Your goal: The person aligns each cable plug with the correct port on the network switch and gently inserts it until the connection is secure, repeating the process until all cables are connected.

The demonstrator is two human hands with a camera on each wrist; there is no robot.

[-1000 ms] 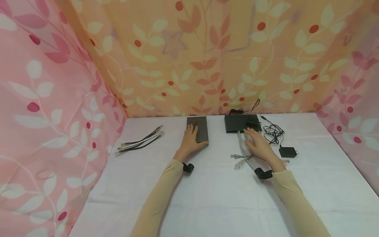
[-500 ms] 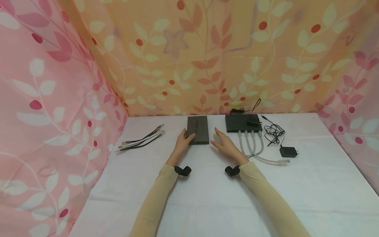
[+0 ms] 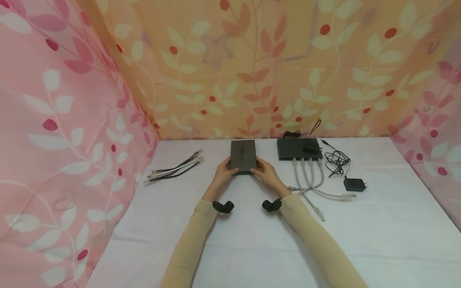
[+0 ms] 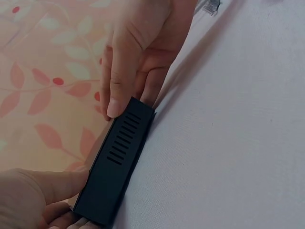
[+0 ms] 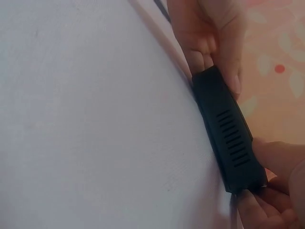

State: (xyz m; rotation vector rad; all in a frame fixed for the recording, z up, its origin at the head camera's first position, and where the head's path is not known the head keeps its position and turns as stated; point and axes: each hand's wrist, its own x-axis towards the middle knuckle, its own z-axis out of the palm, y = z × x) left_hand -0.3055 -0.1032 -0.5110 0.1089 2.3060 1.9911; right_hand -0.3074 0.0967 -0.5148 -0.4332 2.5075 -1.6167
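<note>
- A wide, flat black box (image 3: 297, 154) stands at the back of the table's white cloth (image 3: 245, 248), and the sockets along its front edge take the plugs of four light grey cables (image 3: 296, 172), whose clear-tipped free ends sprawl over the cloth near the right forearm.
- A small black plug-in block (image 3: 311, 149) lies on that box's top.
- Left of it, nearer the middle, is the dark grey, flat rectangular box (image 3: 243, 154), directly between the person's two hands, its long sides running away from them.
- The left hand (image 3: 220, 176) grips its near left corner, thumb over the top edge, other fingers curled at the side and below.
- The right hand (image 3: 267, 176) grips the near right corner the same way, so both hands are closed about it.
- From here I cannot tell whether it is lifted off the cloth.
- Its top has faint lighter lettering, too small to read; the narrow end facing the person looks nearly black, with a row of short parallel slits.
- Well apart, to the left, lies a bunch of short black and whitish cables (image 3: 174, 170).
</note>
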